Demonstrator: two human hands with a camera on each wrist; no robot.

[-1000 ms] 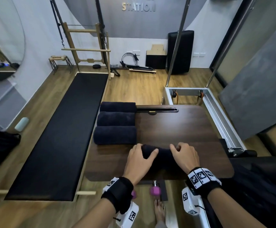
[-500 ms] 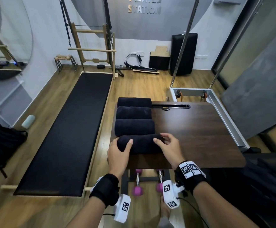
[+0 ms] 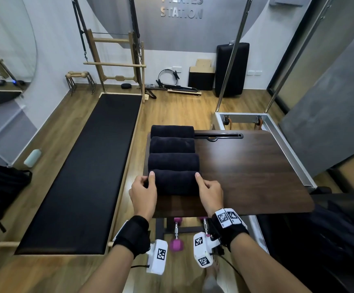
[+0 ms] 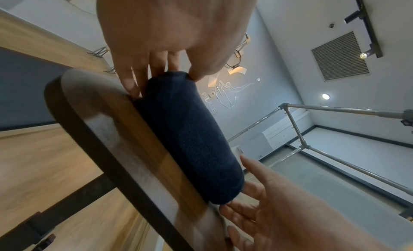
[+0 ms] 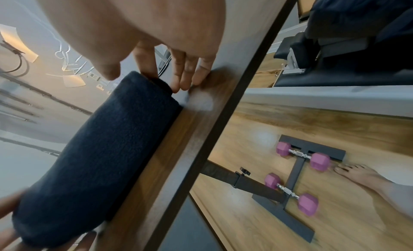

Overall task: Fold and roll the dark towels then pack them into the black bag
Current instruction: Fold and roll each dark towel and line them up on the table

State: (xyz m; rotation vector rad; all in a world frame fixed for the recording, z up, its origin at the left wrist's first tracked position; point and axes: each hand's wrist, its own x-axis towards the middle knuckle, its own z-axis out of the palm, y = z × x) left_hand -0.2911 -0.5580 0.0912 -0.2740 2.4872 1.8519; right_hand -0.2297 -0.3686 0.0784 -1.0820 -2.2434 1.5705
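Four dark towels sit rolled on the left part of my table (image 3: 256, 166), lined up side by side in a row running away from me, each touching the next. The nearest roll (image 3: 175, 182) lies between my hands: my left hand (image 3: 143, 192) cups its left end, fingers curled over the end and thumb on top, and my right hand (image 3: 210, 193) rests at its right end with straight fingers, the index finger laid along the top edge and the other fingertips down on the table beside it. I judge the folding and rolling of these four done, with this last roll just being squared up against the third roll (image 3: 173, 162). Behind that lie the second roll (image 3: 172, 144) and the far roll (image 3: 172, 131). None is packed yet. A dark heap at the left edge on the floor, the black bag (image 3: 0, 182) as I take it, is well apart from the table, so all the packing is left. More dark cloth (image 3: 341, 233) lies bunched at my right, but I cannot tell whether it is more towels. The towels are thick navy terry, soft and nubbly, rolled into plump, firm cylinders with rounded ends; they should squash a little under a grip and not slip. The table is smooth dark wood veneer with rounded corners and a dark edge band.
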